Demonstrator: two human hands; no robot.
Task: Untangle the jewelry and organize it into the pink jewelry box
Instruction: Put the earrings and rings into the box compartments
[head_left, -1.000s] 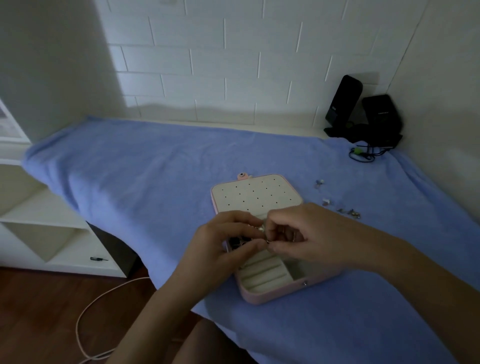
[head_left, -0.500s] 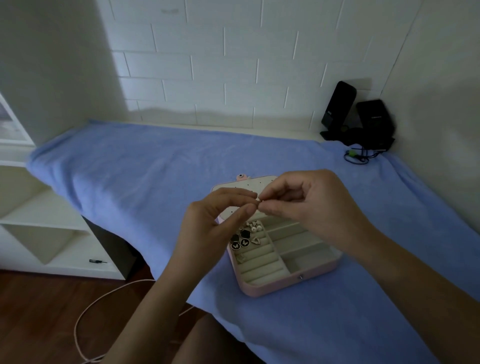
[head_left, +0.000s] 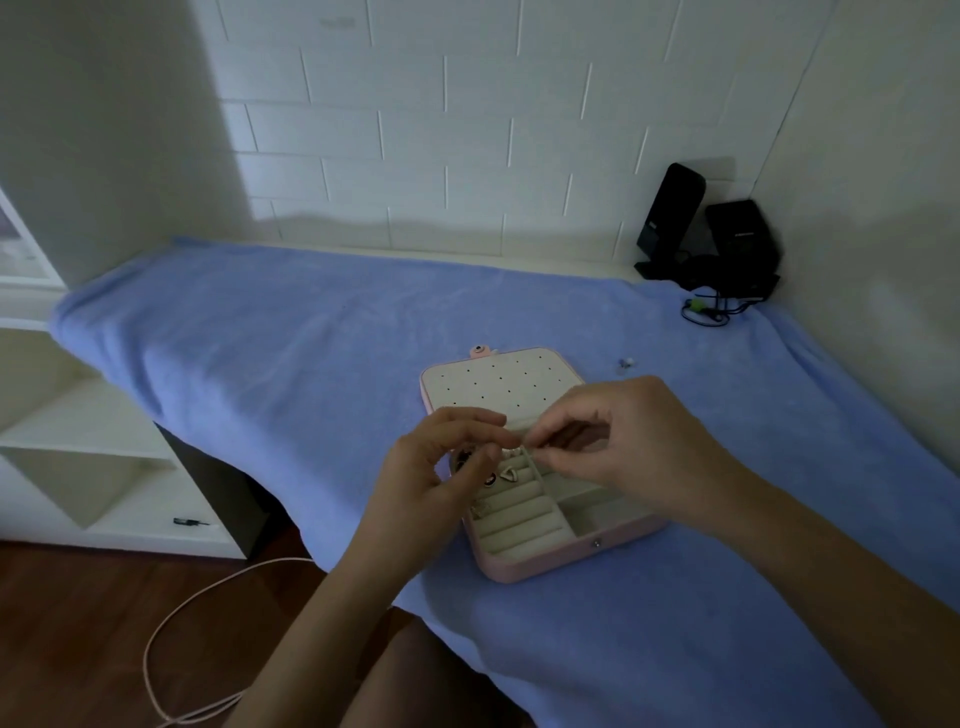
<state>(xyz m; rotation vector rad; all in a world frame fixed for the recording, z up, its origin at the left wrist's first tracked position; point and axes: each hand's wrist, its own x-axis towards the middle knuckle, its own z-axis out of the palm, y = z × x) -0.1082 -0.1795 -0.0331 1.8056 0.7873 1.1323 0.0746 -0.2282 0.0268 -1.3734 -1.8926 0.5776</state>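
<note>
At frame centre, the open pink rectangular jewelry box (head_left: 545, 564) with cream lining lies on the blue terry towel (head_left: 260, 338). Directly above it the left hand (head_left: 441, 467) and right hand (head_left: 623, 441) meet, fingertips pinching 1 tiny jewelry piece (head_left: 523, 448) too small to identify.

Dim, bluish light, brighter on far wall (head_left: 467, 130); soft shadow across left wall, wide-angle bending at edges, mild softness overall, no glare.
</note>
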